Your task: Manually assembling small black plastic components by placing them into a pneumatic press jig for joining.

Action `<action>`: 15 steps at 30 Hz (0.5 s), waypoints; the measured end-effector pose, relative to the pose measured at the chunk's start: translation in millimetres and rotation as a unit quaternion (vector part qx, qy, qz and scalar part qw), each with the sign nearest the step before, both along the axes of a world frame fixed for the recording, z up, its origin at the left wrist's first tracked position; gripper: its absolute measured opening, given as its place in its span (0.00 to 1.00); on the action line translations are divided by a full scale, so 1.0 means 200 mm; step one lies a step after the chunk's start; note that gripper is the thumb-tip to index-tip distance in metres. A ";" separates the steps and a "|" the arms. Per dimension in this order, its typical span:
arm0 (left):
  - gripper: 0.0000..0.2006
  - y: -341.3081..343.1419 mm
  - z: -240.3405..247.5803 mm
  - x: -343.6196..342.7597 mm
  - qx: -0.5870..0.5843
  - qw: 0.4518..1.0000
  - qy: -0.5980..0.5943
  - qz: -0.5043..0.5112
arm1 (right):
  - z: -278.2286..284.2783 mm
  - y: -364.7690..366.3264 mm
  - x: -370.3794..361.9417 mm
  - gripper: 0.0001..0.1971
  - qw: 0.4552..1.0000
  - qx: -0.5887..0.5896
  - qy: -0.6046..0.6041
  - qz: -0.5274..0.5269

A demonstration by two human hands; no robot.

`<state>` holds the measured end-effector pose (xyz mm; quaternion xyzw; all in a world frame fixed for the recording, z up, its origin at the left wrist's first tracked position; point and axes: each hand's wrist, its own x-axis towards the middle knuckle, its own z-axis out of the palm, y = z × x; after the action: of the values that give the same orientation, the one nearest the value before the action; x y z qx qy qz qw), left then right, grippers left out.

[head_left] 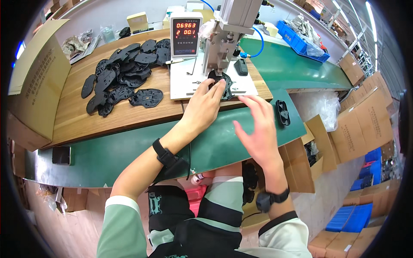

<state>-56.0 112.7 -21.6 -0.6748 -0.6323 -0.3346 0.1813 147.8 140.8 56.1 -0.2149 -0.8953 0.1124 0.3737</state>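
Note:
My left hand (202, 107) reaches to the foot of a metal bench press (219, 47). Its fingers grip a black plastic shell (227, 91) that lies under the press head, on the white base plate (180, 91). The fingers partly cover the shell. My right hand (260, 135) hovers above the green table edge to the right, slightly blurred, fingers and thumb apart and nothing in it. To the left, a pile of similar black shells (124, 71) spreads over the wooden board (73, 122).
A control box with a red display (186, 34) stands behind the plate. A black plastic part (282, 112) lies on the green table (215, 150) at right. A tall carton (38, 81) borders the left. Cartons (363, 120) and a blue crate (301, 41) are at right.

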 end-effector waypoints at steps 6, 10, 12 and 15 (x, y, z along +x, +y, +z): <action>0.35 0.00 -0.01 -0.01 0.042 0.999 -0.004 -0.016 | -0.12 0.21 -0.25 0.35 0.997 0.041 -0.069 0.018; 0.39 0.01 0.01 0.02 0.089 0.995 -0.018 -0.027 | -0.17 0.27 -0.32 0.28 0.996 0.022 -0.067 -0.060; 0.39 -0.02 0.02 -0.01 0.092 0.995 -0.026 -0.027 | -0.17 0.26 -0.35 0.24 0.994 0.019 -0.086 -0.063; 0.39 -0.09 0.02 -0.09 0.058 0.990 -0.114 -0.061 | -0.16 0.23 -0.37 0.18 0.994 0.028 -0.095 -0.054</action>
<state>-74.0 94.8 -18.2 -0.6580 -0.5862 -0.4555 0.1262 73.4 186.4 24.2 -0.2625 -0.9165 0.0463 0.2984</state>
